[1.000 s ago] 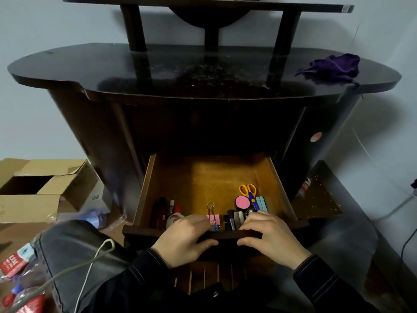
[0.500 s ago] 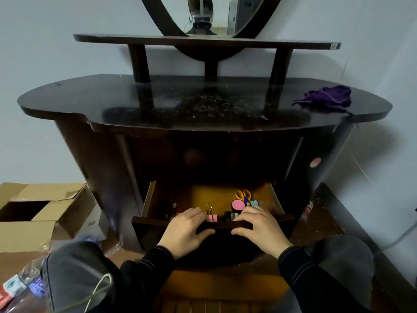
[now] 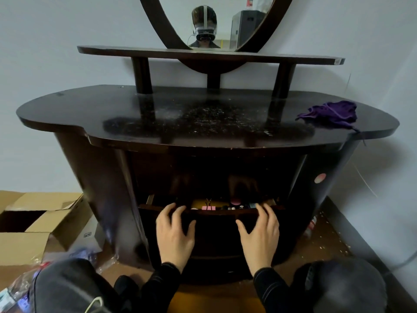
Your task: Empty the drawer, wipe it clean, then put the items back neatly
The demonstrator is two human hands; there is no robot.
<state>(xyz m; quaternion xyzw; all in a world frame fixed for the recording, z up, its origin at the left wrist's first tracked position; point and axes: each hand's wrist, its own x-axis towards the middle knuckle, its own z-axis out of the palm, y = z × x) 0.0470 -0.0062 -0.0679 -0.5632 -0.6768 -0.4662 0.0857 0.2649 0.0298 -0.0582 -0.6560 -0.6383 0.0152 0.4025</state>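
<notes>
The drawer sits low in the middle of a dark dressing table and stands out from the cabinet by only a narrow gap. Both hands lie flat against its front panel. The left hand has its fingers straight and spread, with the fingertips reaching the top edge of the panel and the thumb pointing inward. The right hand mirrors it on the other side, also spread and gripping nothing. Through the gap a strip of the yellow-brown drawer floor shows. On that strip are a pink binder clip with its wire handles up, a round pink item, and a row of small dark and pale blue things too small to tell apart. A crumpled purple cloth lies on the right end of the dusty table top, well apart from the drawer. Above the top a narrow shelf stands on three posts, and an oval mirror rises behind it. An open cardboard box sits on the floor to the left of the table, with crinkled plastic beside it. Pale crumbs are scattered on the floor to the right. The person's knees in grey trousers fill the bottom corners.
</notes>
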